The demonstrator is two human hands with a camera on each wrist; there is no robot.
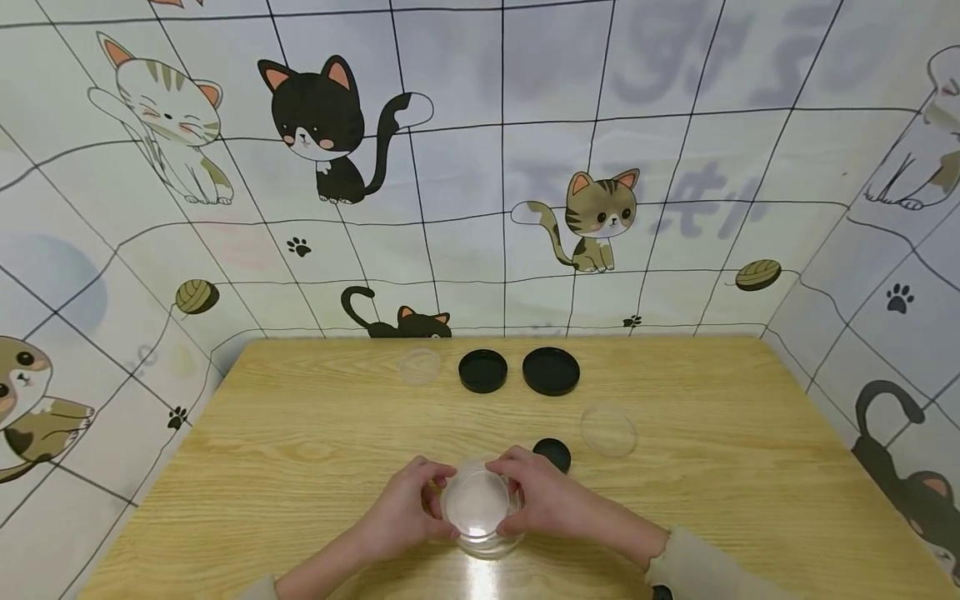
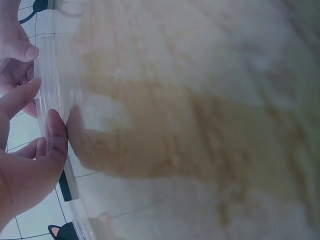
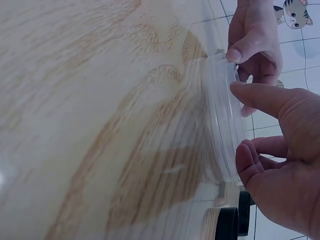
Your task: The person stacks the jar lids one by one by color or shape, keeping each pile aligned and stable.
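Near the front of the table, my left hand [image 1: 401,515] and right hand [image 1: 553,500] hold a clear shallow round dish [image 1: 477,500] from opposite sides, fingers and thumbs bent around its rim. Directly beneath it shows the edge of another, wider clear round piece [image 1: 489,550], so the two look stacked. In the left wrist view the stacked clear rims [image 2: 50,85] stand low on the wood, with the left fingers [image 2: 57,132] at the edge. From the right wrist view, the right thumb and fingers touch the clear rims [image 3: 224,115] too.
Just beyond the right hand lies a small black disc [image 1: 552,455], with a clear disc [image 1: 608,430] to its right. Farther back sit two black shallow round dishes [image 1: 483,371] and a faint clear disc [image 1: 420,366]. A cat-print cloth [image 1: 465,167] surrounds the wooden table [image 1: 300,417].
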